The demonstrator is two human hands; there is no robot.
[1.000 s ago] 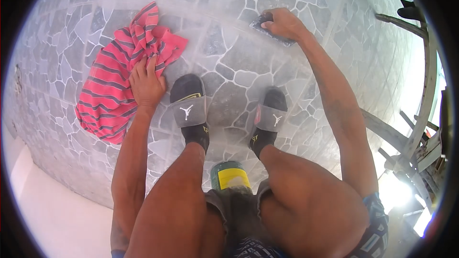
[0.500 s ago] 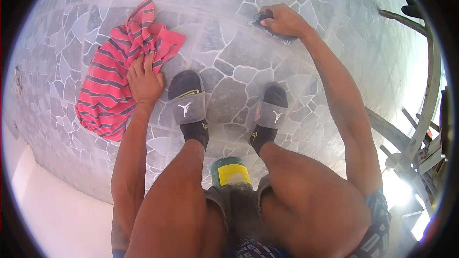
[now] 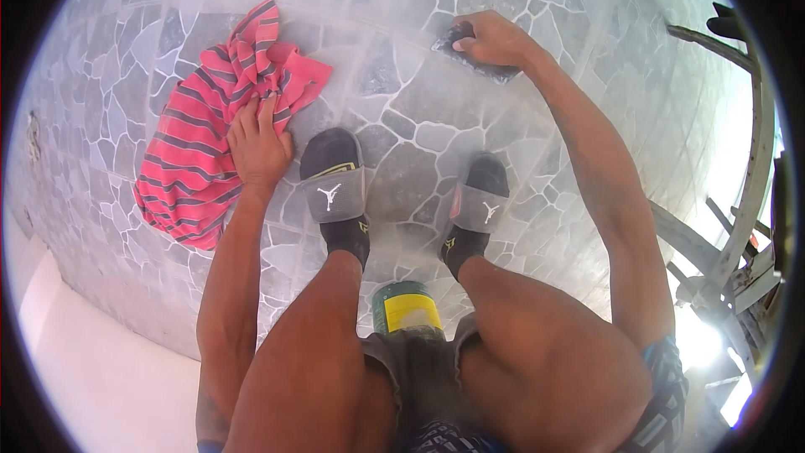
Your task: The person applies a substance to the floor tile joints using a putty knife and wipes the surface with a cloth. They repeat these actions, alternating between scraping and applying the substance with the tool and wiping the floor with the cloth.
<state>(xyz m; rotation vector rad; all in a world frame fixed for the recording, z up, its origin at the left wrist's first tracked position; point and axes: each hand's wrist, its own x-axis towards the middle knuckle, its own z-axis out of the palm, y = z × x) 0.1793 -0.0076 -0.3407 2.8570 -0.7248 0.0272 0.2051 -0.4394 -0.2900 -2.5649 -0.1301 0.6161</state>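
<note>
My left hand point(image 3: 258, 149) lies on a red cloth with dark stripes point(image 3: 191, 138), possibly a shirt, bunched on the floor to the left. Its fingers are stretched out over the cloth, their tips against a fold. On the right, my right hand point(image 3: 496, 40) is closed round a dark, flat pad point(image 3: 493, 67) with whitish residue along its edge. The pad is pressed to the grey stone-patterned floor point(image 3: 411, 180). My palm hides part of the pad, so its exact kind cannot be made out.
My feet, in dark socks and slide sandals point(image 3: 331, 193), stand between the hands. A green container with a yellow label point(image 3: 411, 310) is between my legs. Wooden pieces point(image 3: 742, 235) lean at the right edge. A pale wall point(image 3: 92, 352) borders the floor at lower left.
My right hand and the pad have shifted very slightly left and down in view. The cloth and my left hand appear slightly farther right, along with the whole view.
</note>
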